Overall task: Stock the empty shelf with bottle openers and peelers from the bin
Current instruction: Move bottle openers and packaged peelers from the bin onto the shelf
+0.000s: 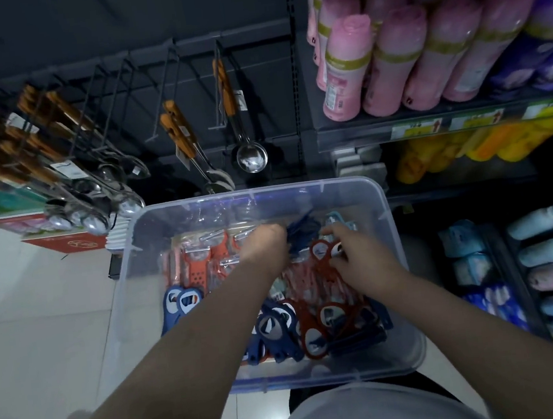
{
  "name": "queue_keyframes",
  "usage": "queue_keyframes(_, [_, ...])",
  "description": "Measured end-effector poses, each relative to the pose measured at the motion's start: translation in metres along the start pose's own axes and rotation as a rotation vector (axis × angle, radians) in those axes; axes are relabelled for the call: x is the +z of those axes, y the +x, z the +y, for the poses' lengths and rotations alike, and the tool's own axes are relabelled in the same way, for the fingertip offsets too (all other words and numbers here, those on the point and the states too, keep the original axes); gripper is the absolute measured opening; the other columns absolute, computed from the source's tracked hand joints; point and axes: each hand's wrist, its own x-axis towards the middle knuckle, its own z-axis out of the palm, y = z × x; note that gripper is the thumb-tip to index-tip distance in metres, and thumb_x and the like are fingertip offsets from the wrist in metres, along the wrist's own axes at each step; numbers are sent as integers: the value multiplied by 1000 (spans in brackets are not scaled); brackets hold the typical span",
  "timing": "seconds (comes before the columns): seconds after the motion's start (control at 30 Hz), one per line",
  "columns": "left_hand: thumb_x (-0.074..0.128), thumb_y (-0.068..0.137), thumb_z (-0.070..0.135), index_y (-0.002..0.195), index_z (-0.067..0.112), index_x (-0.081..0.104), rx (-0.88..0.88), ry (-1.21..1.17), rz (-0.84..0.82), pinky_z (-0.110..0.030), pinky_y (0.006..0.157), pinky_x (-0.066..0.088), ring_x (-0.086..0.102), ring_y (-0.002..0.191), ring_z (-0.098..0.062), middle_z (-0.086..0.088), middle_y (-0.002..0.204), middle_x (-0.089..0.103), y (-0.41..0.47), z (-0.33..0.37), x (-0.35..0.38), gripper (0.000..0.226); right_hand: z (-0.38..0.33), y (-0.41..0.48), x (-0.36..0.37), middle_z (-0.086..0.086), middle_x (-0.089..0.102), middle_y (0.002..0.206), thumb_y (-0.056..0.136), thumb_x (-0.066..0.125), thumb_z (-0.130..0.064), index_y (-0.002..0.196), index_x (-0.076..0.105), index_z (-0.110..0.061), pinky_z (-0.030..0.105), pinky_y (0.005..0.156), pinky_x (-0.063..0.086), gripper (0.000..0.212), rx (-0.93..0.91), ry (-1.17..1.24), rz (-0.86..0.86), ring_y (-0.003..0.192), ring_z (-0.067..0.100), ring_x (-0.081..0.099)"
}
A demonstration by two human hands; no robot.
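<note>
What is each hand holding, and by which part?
Right hand pinches a red bottle opener by its round head. Left hand touches dark blue items; grip hidden.

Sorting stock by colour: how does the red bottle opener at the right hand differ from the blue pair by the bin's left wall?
The red bottle opener is red; the blue bottle openers are blue. The right hand pinches the red one; no hand touches the blue pair. The red one lies far right in the bin, the blue pair near left. Both have rounded heads around a pale oval.
</note>
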Motion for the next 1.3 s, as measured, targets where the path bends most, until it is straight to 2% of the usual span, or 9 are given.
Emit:
queue_keyframes(0.1, [49,89,15,106,16,66,-45,-79,109,-31,64,48,61,77,-25,-7,91,68,-16,-10,-7,23,-9,-3,-4,4,60,120,92,48,-6,129,47,-25,31,74,45,42,-14,-12,80,104,24,59])
queue_keyframes(0.27, [52,90,24,116,21,65,-129,-448,257,-38,72,57,67,79,-26,-6,94,71,-45,-27,-23,29,-16,-15,-8,3,65,115,92,54,-9,128,51,-24,31,77,49,39,16,29,190,103,24,62])
queue_keyframes(0.37, [54,90,18,117,18,65,-162,-593,257,-39,74,58,67,82,-27,-7,98,72,-53,-32,-25,29,-19,-25,-8,1,68,111,93,55,-13,128,52,-25,27,72,46,37,38,20,217,98,21,63])
queue_keyframes(0.47, [54,91,14,114,14,67,-140,-721,207,-36,70,57,67,76,-24,-5,93,71,-53,-23,-29,26,-22,-39,-13,3,69,102,93,54,-16,126,52,-28,34,70,52,35,79,25,297,89,23,64])
queue_keyframes(0.57, [54,91,13,103,15,70,-41,-778,159,-36,70,54,66,73,-26,-3,84,70,-53,10,-35,20,-14,-58,-29,1,65,109,94,52,-16,123,54,-28,36,76,53,32,128,47,398,93,22,63])
queue_keyframes(0.67, [54,89,12,95,19,71,124,-772,171,-35,75,53,68,83,-26,-3,85,72,-54,64,-40,20,13,-86,-56,2,62,115,92,52,-14,124,55,-23,35,78,50,33,177,29,524,99,23,61])
queue_keyframes(1.03, [56,86,10,114,15,65,675,-778,48,-26,81,47,63,98,-14,2,106,68,-126,376,-14,29,186,-286,-182,-1,65,115,88,50,-14,120,57,-29,34,82,47,36,602,13,931,106,24,61])
queue_keyframes(1.2, [54,89,10,123,14,58,807,-731,-46,-34,95,47,58,110,-20,-4,119,63,-175,498,11,34,257,-385,-229,4,64,119,90,52,-15,122,56,-28,35,86,44,35,798,26,1046,112,28,58])
queue_keyframes(1.3, [52,92,10,127,14,55,820,-691,-67,-25,90,42,55,114,-19,-3,124,60,-194,538,20,36,286,-417,-245,4,65,119,89,54,-15,120,57,-27,33,86,44,34,842,89,1103,111,27,58])
